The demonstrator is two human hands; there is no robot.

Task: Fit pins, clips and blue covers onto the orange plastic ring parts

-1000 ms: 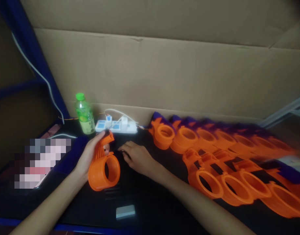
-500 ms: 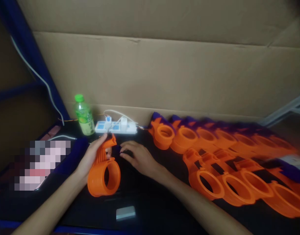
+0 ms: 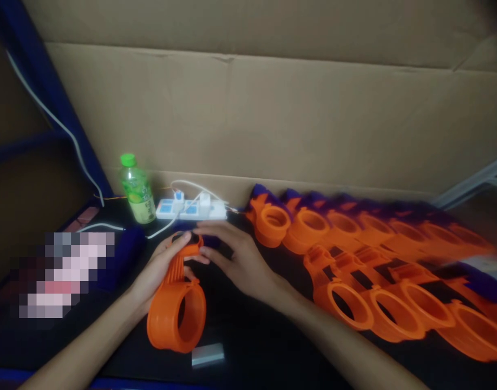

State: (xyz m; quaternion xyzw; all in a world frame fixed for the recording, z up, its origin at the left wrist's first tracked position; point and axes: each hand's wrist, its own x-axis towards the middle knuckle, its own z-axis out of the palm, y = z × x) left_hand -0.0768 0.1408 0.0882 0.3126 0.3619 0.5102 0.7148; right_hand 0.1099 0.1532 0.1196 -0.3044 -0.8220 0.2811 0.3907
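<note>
My left hand (image 3: 153,271) is wrapped round the narrow neck of an orange plastic part (image 3: 176,319), which has a wide open ring at its lower end. The ring hangs below the hand, above the black table. At the upper end, my left thumb lies over the part's frame. My right hand (image 3: 242,260) meets that end from the right, thumb and fingers curved round a small dark blue piece (image 3: 211,240). Fingers hide most of this piece, so its kind cannot be told.
To the right, orange parts with blue tops (image 3: 307,222) form a back row, and several orange parts (image 3: 350,306) lie in front. A green-capped bottle (image 3: 138,192) stands beside a white power strip (image 3: 191,209). Near the front lies a small pale block (image 3: 208,355). Cardboard (image 3: 273,119) walls the back.
My right hand has moved left and up to the top of the orange part. The part has shifted slightly down and right, and my left thumb now lies across its upper end.
</note>
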